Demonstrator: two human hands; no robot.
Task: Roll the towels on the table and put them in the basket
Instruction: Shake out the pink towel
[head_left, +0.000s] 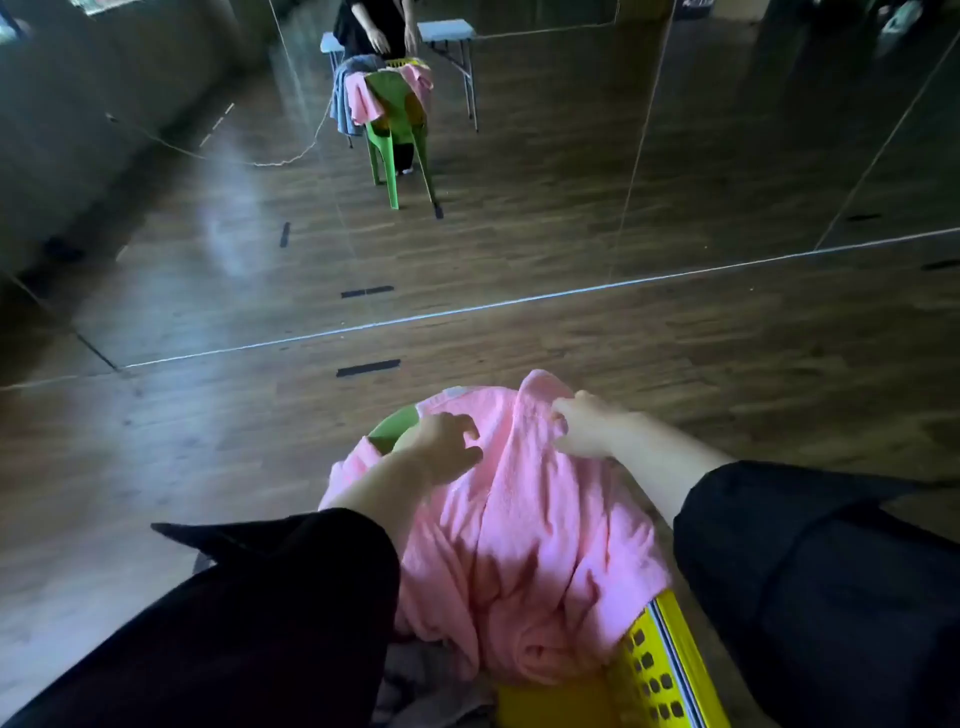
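A large pink towel (524, 530) lies draped over the back of a green chair (395, 428) and spills into a yellow perforated basket (660, 670) at the bottom of the head view. My right hand (587, 428) pinches a fold of the pink towel near its top edge. My left hand (441, 447) hovers just over the towel's left side with fingers spread and curled, holding nothing. A grey cloth (415, 680) shows in the basket under the pink towel. Black sleeves cover both my forearms.
A wall mirror (519, 208) ahead reflects the green chair (397, 119), the towels and a white folding table (447, 31). Dark wooden floor (208, 441) with black tape marks (368, 367) surrounds the chair.
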